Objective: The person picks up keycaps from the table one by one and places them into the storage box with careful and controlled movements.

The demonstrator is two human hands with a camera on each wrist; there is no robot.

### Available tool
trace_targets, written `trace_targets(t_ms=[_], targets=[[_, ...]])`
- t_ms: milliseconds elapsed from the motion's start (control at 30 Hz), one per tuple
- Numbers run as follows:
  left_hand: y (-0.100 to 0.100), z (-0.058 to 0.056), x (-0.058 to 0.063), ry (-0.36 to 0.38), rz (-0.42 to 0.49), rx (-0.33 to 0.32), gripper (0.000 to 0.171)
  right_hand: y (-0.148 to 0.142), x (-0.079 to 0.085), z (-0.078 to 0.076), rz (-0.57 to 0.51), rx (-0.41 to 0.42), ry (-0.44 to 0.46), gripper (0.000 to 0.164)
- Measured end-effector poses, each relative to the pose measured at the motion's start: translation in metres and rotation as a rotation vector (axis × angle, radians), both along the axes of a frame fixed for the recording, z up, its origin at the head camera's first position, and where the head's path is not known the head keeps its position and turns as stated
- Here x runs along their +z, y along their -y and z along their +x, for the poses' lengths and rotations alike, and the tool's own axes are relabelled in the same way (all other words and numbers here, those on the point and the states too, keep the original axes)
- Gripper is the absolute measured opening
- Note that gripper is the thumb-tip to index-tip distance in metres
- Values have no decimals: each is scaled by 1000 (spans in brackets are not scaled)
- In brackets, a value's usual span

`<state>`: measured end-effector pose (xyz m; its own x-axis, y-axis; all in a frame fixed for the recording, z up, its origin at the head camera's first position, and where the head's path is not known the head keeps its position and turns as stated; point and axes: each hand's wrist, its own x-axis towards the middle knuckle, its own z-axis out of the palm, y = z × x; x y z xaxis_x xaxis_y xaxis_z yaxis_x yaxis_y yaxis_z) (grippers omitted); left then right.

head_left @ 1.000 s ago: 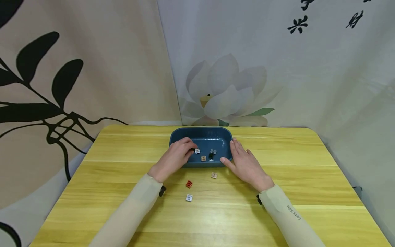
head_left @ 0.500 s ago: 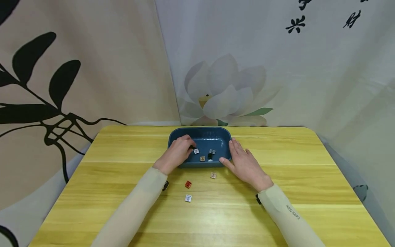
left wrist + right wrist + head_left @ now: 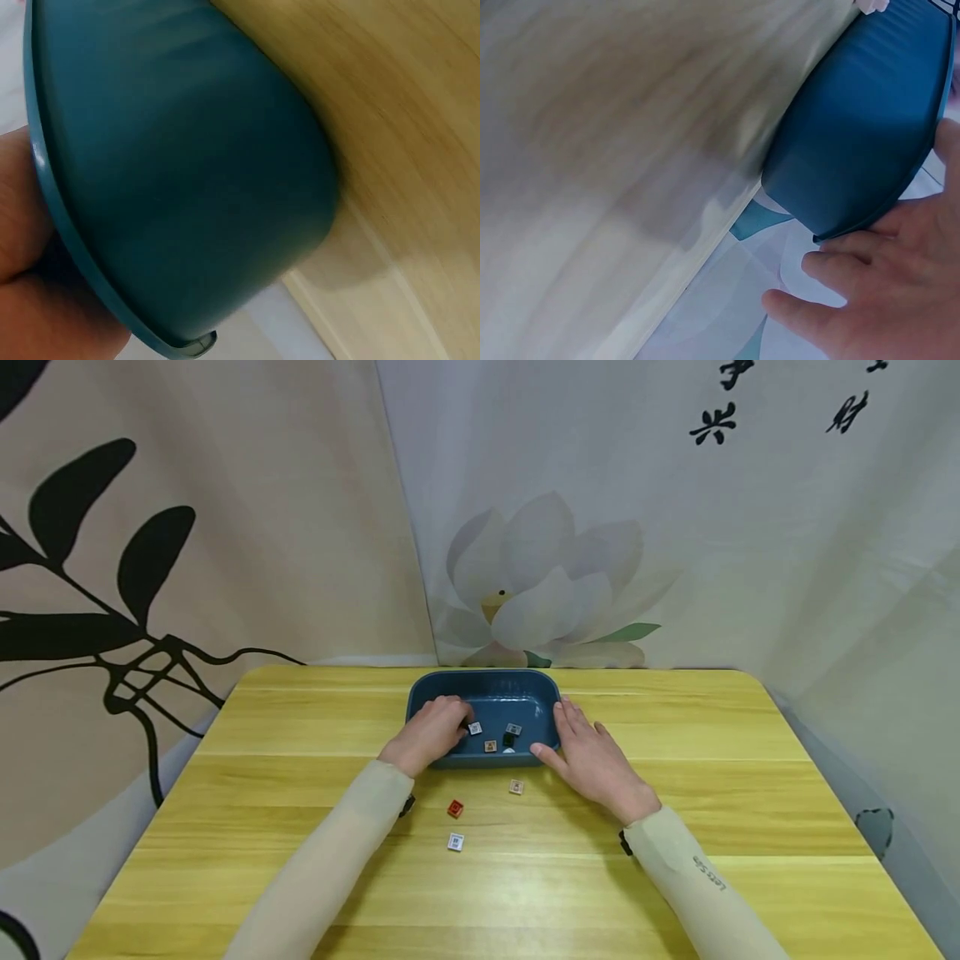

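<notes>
A blue rectangular tray (image 3: 517,689) sits near the far table edge. My left hand (image 3: 427,733) reaches over its left end with curled fingers; a small dark block, mostly hidden, shows at the fingertips. Beside them lies a white square block (image 3: 475,728). Farther right inside are a tan block (image 3: 491,747), a grey block (image 3: 513,729) and a black block (image 3: 508,739). My right hand (image 3: 596,764) rests against the tray's right end, fingers extended along the outside, thumb at the front rim. In the left wrist view, the tray wall hides the left fingertips.
In front of the tray, a pale block (image 3: 517,787), a red block (image 3: 455,809) and a white block with dark print (image 3: 456,842) lie on the wooden table (image 3: 600,893). A printed curtain (image 3: 300,527) hangs right behind the table's far edge.
My left fingers have lowered slightly into the tray, and the dark block at their tips shows less. The right hand keeps its place. The whole view has shifted a little.
</notes>
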<state>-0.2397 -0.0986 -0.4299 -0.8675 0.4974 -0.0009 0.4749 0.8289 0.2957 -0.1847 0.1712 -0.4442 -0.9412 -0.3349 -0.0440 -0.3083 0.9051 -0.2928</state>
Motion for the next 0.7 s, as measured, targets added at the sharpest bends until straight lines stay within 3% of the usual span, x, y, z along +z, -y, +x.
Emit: trace_targets(t_ms=[300, 533, 700], targets=[[0, -2, -1, 8, -52, -4, 21, 0, -2, 1, -4, 10, -3, 93], [0, 2, -3, -146, -117, 5, 30, 0, 0, 1, 10, 6, 2, 93], [4, 11, -3, -196, -52, 19, 43, -1, 1, -1, 18, 7, 2, 94]])
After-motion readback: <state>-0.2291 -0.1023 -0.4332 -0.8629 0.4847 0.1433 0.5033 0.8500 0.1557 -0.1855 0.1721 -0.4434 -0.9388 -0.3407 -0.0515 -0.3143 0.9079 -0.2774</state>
